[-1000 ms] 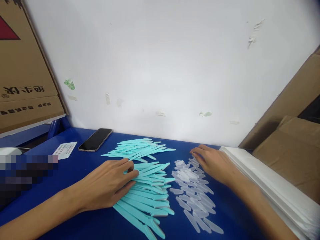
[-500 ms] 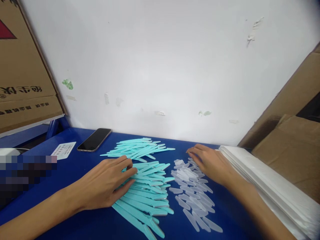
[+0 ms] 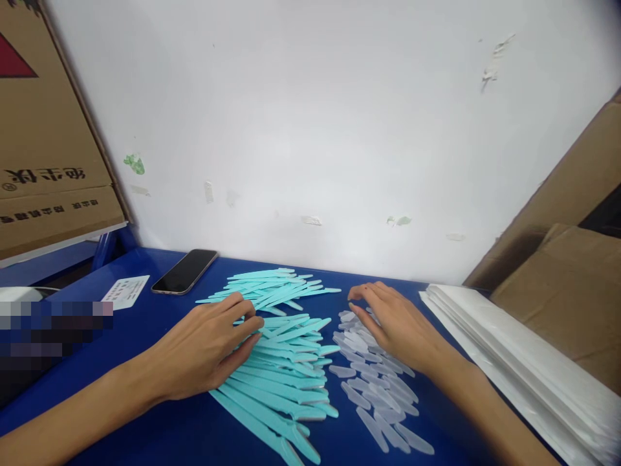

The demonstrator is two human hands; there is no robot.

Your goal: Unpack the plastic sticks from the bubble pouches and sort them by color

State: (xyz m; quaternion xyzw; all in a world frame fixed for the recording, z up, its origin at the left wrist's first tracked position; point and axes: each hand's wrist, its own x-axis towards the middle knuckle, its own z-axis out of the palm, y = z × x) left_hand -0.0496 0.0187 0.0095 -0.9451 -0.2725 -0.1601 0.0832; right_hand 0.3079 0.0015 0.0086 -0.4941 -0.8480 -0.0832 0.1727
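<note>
My left hand point(image 3: 213, 343) rests over the handle ends of the nearer heap of teal eyebrow razors point(image 3: 286, 382), fingers curled and thumb close to the forefinger. Whatever lies between those fingertips is hidden. The razors' blade ends point right. Behind them is a second pile of teal eyebrow razors point(image 3: 272, 288). My right hand point(image 3: 395, 323) hovers at the far end of the scattered translucent blade caps point(image 3: 378, 388). Its fingers are bent, with a gap between thumb and forefinger, and nothing shows in it.
A phone point(image 3: 185, 272) and a printed card point(image 3: 126, 291) lie at the left of the blue table point(image 3: 160, 427). White folded sheets point(image 3: 524, 369) run along the right, beside brown cardboard point(image 3: 567, 278). A carton point(image 3: 53, 129) stands at left, and a white wall point(image 3: 310, 129) rises behind.
My right hand has shifted left over the far caps, its thumb and forefinger now further apart. My left hand has drawn slightly back to the left, baring a little more of the near handles.
</note>
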